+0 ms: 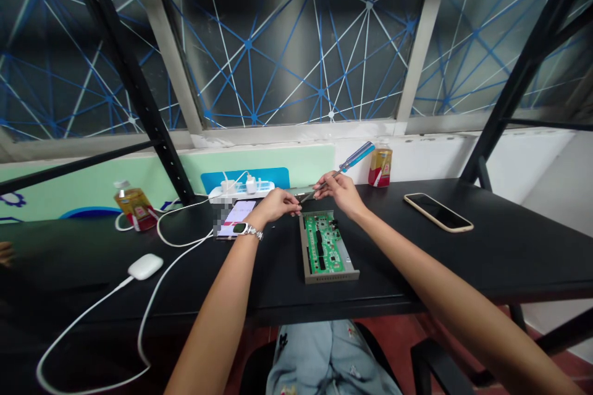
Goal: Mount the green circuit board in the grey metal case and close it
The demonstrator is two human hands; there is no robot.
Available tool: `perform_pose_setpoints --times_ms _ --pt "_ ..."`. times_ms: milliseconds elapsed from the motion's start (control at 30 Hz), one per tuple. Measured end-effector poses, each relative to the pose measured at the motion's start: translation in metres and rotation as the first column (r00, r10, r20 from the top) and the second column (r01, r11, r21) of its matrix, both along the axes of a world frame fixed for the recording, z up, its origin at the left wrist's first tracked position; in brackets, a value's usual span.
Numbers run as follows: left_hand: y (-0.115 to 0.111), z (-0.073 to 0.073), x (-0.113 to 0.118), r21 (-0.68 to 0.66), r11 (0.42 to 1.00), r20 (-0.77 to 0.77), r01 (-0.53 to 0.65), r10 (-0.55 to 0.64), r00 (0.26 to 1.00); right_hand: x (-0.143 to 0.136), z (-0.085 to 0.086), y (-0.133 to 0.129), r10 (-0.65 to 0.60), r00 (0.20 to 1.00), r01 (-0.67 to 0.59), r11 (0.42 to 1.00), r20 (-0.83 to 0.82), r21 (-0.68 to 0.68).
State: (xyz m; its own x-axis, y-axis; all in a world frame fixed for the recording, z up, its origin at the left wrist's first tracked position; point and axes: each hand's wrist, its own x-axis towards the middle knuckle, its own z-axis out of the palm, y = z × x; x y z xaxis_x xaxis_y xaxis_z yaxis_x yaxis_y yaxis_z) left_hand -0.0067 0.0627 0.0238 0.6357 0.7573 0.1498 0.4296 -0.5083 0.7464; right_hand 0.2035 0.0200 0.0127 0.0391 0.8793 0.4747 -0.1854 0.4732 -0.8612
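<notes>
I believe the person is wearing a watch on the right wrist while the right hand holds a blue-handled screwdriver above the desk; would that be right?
Not quite: the head view shows the watch on the left wrist, not the right. The right hand does hold the blue-handled screwdriver above the desk.

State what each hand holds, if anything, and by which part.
The right hand holds the blue-handled screwdriver by its metal shaft. Whether the left hand, near the tip, holds anything cannot be told.
</notes>
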Motion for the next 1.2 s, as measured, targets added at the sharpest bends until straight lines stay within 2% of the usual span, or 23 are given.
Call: perform_pose_setpoints --times_ms 133,333,467,600,833,1200 --pt "-0.004 0.000 0.004 0.071 0.997 -0.024 0.009 -0.007 1.000 0.003 0.003 -0.003 0.053 0.993 -0.057 0.997 0.106 0.041" --pt "-0.008 -0.006 0.018 0.220 0.974 -0.023 0.055 -0.051 0.998 0.000 0.008 -0.011 -0.109 0.947 0.061 0.984 0.302 0.164" --pt "-0.008 -0.008 0.022 0.266 0.963 0.022 0.049 -0.057 0.998 -0.008 0.004 -0.008 -0.172 0.887 0.090 0.975 0.429 0.205" --pt "-0.006 -0.012 0.020 0.263 0.965 -0.020 0.025 -0.021 1.000 -0.016 0.000 -0.005 -0.208 0.823 0.092 0.967 0.529 0.237" --pt "-0.004 -0.016 0.018 0.240 0.971 -0.076 0.006 0.012 0.997 -0.020 -0.002 -0.001 -0.199 0.815 0.088 0.971 0.544 0.224" --pt "-0.007 -0.015 0.016 0.208 0.978 -0.079 0.027 -0.011 0.997 -0.023 -0.003 0.003 -0.188 0.825 0.087 0.974 0.533 0.210"
